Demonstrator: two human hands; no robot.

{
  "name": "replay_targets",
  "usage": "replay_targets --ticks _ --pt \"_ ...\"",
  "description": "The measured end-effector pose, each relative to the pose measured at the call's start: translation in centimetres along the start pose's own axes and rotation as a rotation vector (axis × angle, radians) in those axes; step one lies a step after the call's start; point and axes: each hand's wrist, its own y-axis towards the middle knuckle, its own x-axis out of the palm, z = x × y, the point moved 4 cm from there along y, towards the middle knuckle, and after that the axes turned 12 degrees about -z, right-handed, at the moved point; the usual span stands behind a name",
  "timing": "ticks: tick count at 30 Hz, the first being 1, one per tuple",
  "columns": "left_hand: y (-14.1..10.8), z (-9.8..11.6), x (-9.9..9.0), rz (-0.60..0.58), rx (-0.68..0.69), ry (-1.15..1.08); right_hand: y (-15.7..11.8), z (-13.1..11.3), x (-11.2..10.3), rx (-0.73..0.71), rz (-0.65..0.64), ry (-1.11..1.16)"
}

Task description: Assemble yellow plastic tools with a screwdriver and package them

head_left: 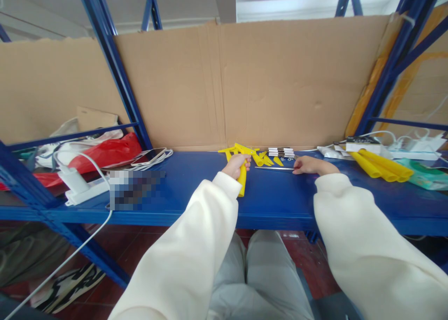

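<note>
My left hand [235, 165] is closed around a yellow tapered tube [242, 182], whose wider end points toward me. Over the bench's right part, my right hand [305, 165] has its fingers pinched together at the right end of a thin silver metal rod [273, 168]; its exact kind is too small to make out. Just beyond my hands lie several yellow plastic pieces [268, 160], some tubular and some flat and blade-like. A row of white-and-black small cylinders [281, 152] sits behind them, with tiny metal bits [290, 158] close by.
Upright cardboard [280, 82] backs the blue bench [189, 184]. At right lie yellow tubes [381, 165], a box [362, 144] and a green packet [425, 174]. At left are a power strip [89, 191], cables, a phone [150, 156] and a red bag [108, 152]. Another person's shoe [68, 287] shows below.
</note>
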Motion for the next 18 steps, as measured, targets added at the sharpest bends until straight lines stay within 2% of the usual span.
replay_targets --ticks 6,18 --pt "0.1 0.0 0.0 -0.007 -0.007 -0.004 -0.3 0.9 -0.2 0.058 -0.026 -0.042" --pt "0.0 0.1 0.0 0.012 0.004 -0.002 -0.4 -0.8 0.2 -0.113 -0.047 -0.031"
